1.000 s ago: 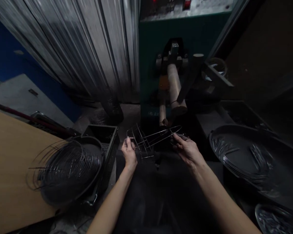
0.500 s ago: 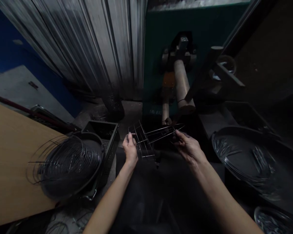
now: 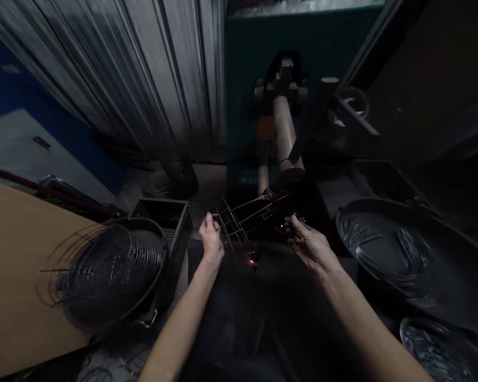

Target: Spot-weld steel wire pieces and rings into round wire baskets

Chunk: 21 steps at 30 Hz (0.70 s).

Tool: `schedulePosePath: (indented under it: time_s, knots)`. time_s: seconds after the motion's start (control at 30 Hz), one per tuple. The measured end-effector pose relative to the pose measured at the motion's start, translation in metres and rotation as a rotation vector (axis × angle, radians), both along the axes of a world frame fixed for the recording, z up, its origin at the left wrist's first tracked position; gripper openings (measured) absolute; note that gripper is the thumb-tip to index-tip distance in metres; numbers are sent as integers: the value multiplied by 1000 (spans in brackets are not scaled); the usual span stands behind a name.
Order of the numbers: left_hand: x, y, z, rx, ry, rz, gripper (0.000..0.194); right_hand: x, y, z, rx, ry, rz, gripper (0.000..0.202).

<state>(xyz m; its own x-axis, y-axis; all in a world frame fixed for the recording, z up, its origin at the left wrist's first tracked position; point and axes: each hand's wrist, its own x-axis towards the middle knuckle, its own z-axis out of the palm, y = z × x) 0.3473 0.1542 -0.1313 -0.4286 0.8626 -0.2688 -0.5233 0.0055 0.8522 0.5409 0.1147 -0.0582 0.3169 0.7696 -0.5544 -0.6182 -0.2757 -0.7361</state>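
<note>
My left hand [image 3: 212, 239] pinches the near-left end of a thin wire frame [image 3: 233, 218], made of crossing metal rods. The frame's far end reaches the tip of the lower electrode arm [image 3: 263, 180] of a green machine, below a thicker metal cylinder [image 3: 286, 135]. My right hand [image 3: 308, 241] is to the right of the frame, apart from it, with curled fingers. Something small and shiny shows at its fingertips, too dark to name. Small orange-red glowing specks [image 3: 252, 261] appear below the frame and beside my right fingers.
On the left, a round pan [image 3: 159, 225] holds wire rings, beside a dark plastic crate [image 3: 185, 212]. At right, a wide pan [image 3: 378, 233] carries bundles of short rods. A bowl of small metal pieces [image 3: 434, 345] stands at lower right. Corrugated metal sheeting [image 3: 183, 79] rises behind.
The wire frame's far end has shifted to the lower electrode tip. My right hand has come off the frame's rods. Glowing specks have appeared, and the view has turned slightly right.
</note>
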Motion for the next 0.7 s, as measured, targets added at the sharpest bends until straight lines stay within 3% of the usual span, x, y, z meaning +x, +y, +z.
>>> schedulePosePath:
  time_s: [0.13,0.23,0.3,0.4,0.5,0.6,0.67,0.7]
  knots:
    - [-4,7,0,21,24,23,37,2,-2,-1,-3,-24,18,28]
    - [-5,10,-1,29,43,27,36,3,-8,-2,52,-194,140,32]
    - [-6,10,-1,39,50,28,35,3,-16,1,175,-499,317,34]
    - [-4,5,-2,70,46,35,33,0,-26,17,371,-1136,699,31]
    - [1,-9,-4,60,26,27,33,-13,-30,43,363,-1620,1147,33]
    - [7,-29,-1,36,19,4,34,-36,-36,70,315,-1802,1484,25]
    - [10,-44,6,16,53,-33,33,-52,-46,80,344,-1724,1540,20]
    - [12,-52,11,-2,80,-57,33,-58,-53,81,378,-1606,1487,18]
